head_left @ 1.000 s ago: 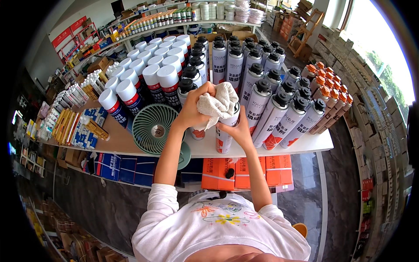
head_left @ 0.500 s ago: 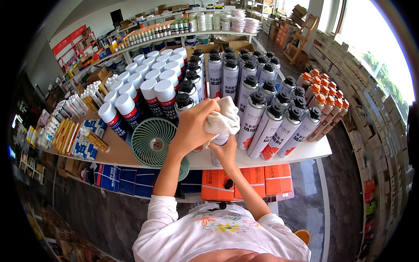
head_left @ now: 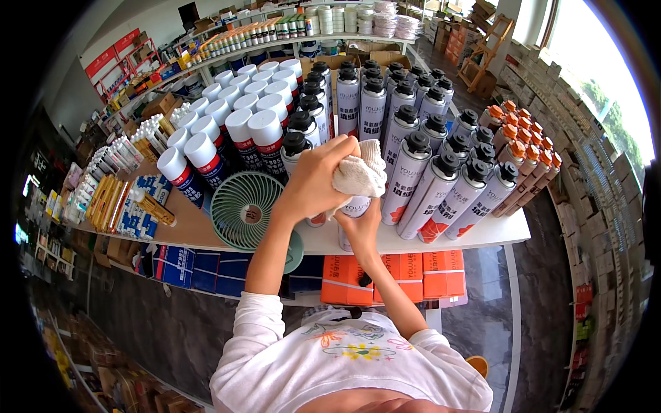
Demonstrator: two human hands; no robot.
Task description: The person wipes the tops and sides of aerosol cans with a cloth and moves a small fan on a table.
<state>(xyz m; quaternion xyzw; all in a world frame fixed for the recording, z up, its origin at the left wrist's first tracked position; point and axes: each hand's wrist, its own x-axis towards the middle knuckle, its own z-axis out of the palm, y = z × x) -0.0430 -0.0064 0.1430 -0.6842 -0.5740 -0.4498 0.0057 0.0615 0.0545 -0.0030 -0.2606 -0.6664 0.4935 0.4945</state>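
Observation:
My left hand (head_left: 318, 177) is closed on a cream-coloured cloth (head_left: 361, 171), pressed over the top of a white spray can (head_left: 356, 206). Lower down, my right hand (head_left: 363, 227) wraps round the body of that same can, which is held upright near the front edge of the table. The cloth hides the can's top. Rows of white cans with black caps (head_left: 429, 194) stand just right of and behind my hands. Beside my left forearm sits a green round fan (head_left: 250, 212). Cans with white caps (head_left: 265, 132) are grouped behind the fan.
The white table (head_left: 489, 235) ends just in front of me. Brown tubes with orange caps (head_left: 518, 148) stand at its right end. Sealant tubes (head_left: 153, 206) are at the left. Orange boxes (head_left: 346, 281) and blue boxes (head_left: 206, 270) sit beneath the tabletop.
The view has shifted slightly, so the table's things sit a little further right. Both hands keep their hold on the cloth and the can.

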